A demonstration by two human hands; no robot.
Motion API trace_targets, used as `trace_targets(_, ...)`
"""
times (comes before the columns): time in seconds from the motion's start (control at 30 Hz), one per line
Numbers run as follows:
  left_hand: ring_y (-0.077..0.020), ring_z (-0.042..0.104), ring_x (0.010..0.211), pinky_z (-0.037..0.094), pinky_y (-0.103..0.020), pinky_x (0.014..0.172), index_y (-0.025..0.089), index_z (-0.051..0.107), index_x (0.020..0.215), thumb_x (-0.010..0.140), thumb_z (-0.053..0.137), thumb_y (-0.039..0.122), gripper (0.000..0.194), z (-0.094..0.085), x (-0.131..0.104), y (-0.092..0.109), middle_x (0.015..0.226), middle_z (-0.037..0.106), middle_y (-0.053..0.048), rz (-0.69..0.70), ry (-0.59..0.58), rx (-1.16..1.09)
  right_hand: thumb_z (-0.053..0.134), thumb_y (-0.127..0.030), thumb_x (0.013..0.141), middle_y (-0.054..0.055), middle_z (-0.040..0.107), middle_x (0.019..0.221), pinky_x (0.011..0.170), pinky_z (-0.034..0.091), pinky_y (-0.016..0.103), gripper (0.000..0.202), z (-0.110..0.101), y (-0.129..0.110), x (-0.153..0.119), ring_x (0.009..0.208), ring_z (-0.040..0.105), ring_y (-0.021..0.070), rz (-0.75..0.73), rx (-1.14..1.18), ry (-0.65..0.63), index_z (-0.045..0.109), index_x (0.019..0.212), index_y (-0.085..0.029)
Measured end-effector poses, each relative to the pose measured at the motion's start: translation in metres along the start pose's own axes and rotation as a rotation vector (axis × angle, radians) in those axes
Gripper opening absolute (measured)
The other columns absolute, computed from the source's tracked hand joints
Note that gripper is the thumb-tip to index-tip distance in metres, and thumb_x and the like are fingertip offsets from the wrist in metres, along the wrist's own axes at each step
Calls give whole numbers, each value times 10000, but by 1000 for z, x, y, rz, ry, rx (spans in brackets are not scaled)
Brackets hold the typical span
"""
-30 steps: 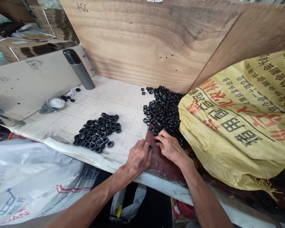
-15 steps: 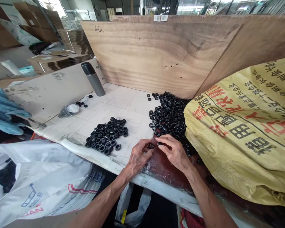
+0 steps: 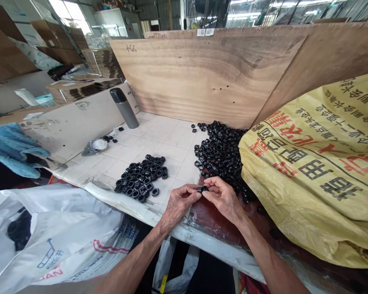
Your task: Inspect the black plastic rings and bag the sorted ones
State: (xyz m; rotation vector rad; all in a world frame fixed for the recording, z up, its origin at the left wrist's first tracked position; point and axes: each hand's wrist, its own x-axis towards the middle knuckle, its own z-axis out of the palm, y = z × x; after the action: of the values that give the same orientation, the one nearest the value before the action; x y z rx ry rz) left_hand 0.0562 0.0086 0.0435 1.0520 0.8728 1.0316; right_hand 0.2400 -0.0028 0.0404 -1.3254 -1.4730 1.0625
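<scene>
Cartons [image 3: 50, 33] stand beyond the pale bench [image 3: 180, 149], left grip [image 3: 180, 203] and right grip [image 3: 224, 200] pinching black rings [image 3: 199, 190].

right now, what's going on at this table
A person's left hand and right hand meet over a dark red surface, holding small black parts between them; whether these are joined is too small to tell. A big heap of black rings lies beside the yellow sack, and a smaller cluster lies on the white tabletop further left.

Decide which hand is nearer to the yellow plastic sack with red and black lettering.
Right. The right hand is left of the sack, apart from it; the left hand is farther left.
</scene>
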Motion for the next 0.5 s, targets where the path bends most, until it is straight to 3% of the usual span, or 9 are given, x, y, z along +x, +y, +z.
trace_targets(0.07,-188,665,921,500,-317,909,154,683,693,729,812,302,200,0,1,-3,985,734,-53,11,9,-21,696,-290,840,25,706,934,695,565,266,198,-1,-1,0,816,690,175,-15,4,24,669,1023,-216)
trace_targets(0.17,-145,656,819,517,-275,813,170,666,820,680,855,272,257,0,3,-8,882,715,-13,14,46,-102,669,-249,859,48,689,1042,768,572,279,152,-2,-4,1,942,678,192,-134,-69,21,729,996,-225)
trace_targets(0.3,-149,671,876,520,-279,866,172,682,915,655,875,245,332,0,5,-12,923,723,-17,0,51,-152,598,-185,896,56,675,1108,899,546,316,247,-4,-9,0,1047,649,200,-235,-201,-1,742,1085,-253)
trace_targets(0.37,-163,679,887,522,-302,891,166,692,904,672,866,256,304,0,4,-11,930,734,-26,-11,32,-140,603,-183,893,50,682,1088,900,541,320,241,-4,-9,-1,1008,656,195,-235,-226,-7,722,1092,-248)
trace_targets(0.5,-185,695,902,530,-330,903,167,699,935,694,854,278,307,0,3,-10,954,758,-42,-15,3,-108,658,-259,873,18,702,900,725,561,280,163,-2,-7,-2,776,670,168,-134,-184,7,654,1033,-226)
